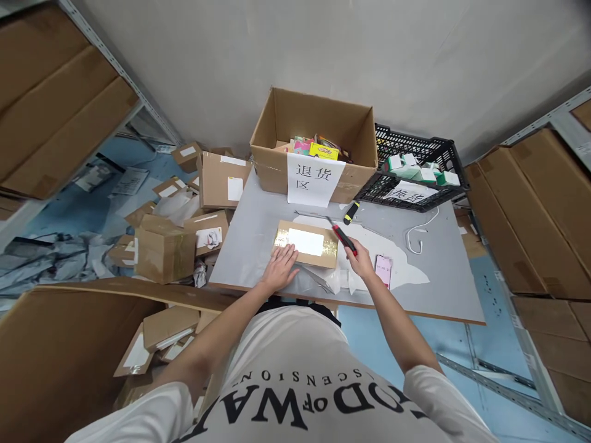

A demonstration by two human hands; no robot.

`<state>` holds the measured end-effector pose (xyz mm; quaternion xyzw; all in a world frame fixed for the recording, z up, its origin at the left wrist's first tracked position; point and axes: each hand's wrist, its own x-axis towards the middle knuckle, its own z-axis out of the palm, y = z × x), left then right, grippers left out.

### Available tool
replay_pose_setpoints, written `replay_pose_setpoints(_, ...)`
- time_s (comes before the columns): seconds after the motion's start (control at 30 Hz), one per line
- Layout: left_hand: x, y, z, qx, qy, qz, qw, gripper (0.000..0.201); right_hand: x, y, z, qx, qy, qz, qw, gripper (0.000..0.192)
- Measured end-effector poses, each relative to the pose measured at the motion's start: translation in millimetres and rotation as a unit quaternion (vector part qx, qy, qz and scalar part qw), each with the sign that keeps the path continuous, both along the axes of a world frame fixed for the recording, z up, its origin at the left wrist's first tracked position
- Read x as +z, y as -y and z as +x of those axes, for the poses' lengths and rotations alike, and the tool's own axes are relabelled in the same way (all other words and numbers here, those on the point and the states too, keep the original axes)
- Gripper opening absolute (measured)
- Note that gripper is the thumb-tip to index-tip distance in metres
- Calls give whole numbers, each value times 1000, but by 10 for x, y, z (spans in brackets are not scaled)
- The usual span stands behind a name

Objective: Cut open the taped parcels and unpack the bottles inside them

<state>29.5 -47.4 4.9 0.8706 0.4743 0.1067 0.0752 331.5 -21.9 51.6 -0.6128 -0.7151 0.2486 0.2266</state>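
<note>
A flat brown cardboard parcel (307,243) with a white label and shiny tape lies on the grey table (258,227). My left hand (280,269) rests flat against its near left edge, fingers spread. My right hand (361,261) grips a red-handled cutter (344,237), whose blade tip sits at the parcel's far right corner. Torn white wrapping (339,280) lies between my hands.
A large open carton (318,144) with a paper sign stands at the table's back, a black crate (418,169) of small boxes beside it. A phone (383,269), white cable (418,237) and yellow-black tool (351,213) lie at right. Several parcels (184,227) pile left.
</note>
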Motion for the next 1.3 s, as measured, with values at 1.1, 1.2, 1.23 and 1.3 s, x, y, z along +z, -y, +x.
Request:
replay_pose_setpoints(1.1,-52,-41,-51,-24,-49,-48,997,82,405,-641,-1014,278,198,-30,940,42)
replay_pose_setpoints(1.2,-54,-48,-59,-28,-44,-53,997,83,410,-665,-1026,277,211,-34,937,42)
replay_pose_setpoints(1.23,-55,-47,-60,-28,-43,-55,997,83,415,-672,-1033,278,215,-37,935,43)
replay_pose_setpoints(1.3,-55,-42,-57,-26,-41,-57,997,84,436,-682,-1050,280,228,-44,932,43)
